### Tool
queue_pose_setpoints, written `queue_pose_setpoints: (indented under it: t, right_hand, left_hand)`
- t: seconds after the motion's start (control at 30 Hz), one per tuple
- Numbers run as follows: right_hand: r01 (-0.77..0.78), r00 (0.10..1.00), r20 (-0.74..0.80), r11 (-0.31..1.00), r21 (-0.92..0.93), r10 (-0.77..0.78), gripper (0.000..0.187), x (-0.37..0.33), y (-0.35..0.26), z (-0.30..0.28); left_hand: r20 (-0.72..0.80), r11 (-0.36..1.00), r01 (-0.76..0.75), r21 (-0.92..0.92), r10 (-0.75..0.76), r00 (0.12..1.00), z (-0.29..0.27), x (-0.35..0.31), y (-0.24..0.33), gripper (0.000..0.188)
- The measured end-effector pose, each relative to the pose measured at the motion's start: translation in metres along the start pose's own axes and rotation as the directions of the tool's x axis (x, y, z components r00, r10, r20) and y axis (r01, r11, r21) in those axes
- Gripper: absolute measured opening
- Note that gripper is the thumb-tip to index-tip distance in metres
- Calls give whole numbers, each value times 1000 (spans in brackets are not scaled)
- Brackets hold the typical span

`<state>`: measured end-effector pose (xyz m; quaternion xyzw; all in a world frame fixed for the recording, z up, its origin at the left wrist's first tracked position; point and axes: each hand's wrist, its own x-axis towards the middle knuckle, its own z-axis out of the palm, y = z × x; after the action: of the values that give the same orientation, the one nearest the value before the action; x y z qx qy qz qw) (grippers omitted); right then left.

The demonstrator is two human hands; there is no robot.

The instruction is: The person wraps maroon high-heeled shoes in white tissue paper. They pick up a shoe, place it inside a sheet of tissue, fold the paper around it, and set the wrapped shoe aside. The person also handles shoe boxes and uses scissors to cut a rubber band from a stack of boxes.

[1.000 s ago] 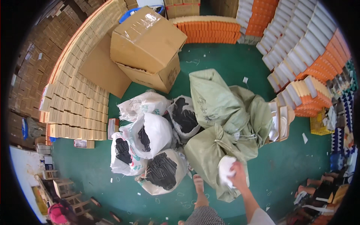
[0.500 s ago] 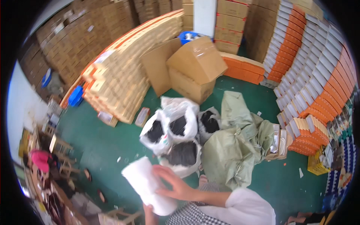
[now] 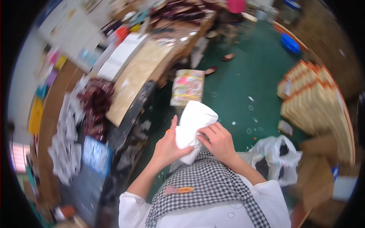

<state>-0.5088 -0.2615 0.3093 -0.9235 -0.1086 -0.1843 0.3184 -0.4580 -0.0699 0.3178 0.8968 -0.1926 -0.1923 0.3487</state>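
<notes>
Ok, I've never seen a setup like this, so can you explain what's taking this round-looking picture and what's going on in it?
There's no machine at work here, just a person's two bare hands. The view comes from a wide fisheye camera worn on their head, looking down, so straight edges bend near the dark rim. Picture left is their left. The left hand and right hand hold a soft white bundle in front of a checked apron. On the left, a dark workbench carries a blue packet and glossy dark red material. On the right, white sacks stand on the green floor. Much of the background is blurred.
</notes>
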Motion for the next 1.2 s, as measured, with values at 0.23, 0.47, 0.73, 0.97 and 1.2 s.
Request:
queue_pose_setpoints:
  t: [0.23, 0.47, 0.73, 0.97, 1.2]
  right_hand:
    - [114, 825, 528, 975, 188, -199, 10, 76, 13, 98]
    - [281, 639, 639, 903, 324, -428, 10, 178, 32, 156]
    - [309, 342, 754, 825, 473, -560, 14, 270, 52, 218]
    - [-106, 183, 782, 779, 618, -595, 17, 326, 73, 238]
    - [-399, 121, 835, 744, 536, -537, 19, 346, 99, 241]
  left_hand:
    - [-135, 919, 389, 65, -378, 916, -17, -18, -46, 97]
    - [-334, 802, 570, -181, -595, 731, -33, 28, -83, 83]
    - [-235, 569, 703, -427, -820, 521, -66, 82, -99, 80]
    - [65, 39, 182, -983, -844, 533, -47, 101, -112, 69]
    - [12, 177, 231, -957, -771, 637, -77, 132, -115, 73]
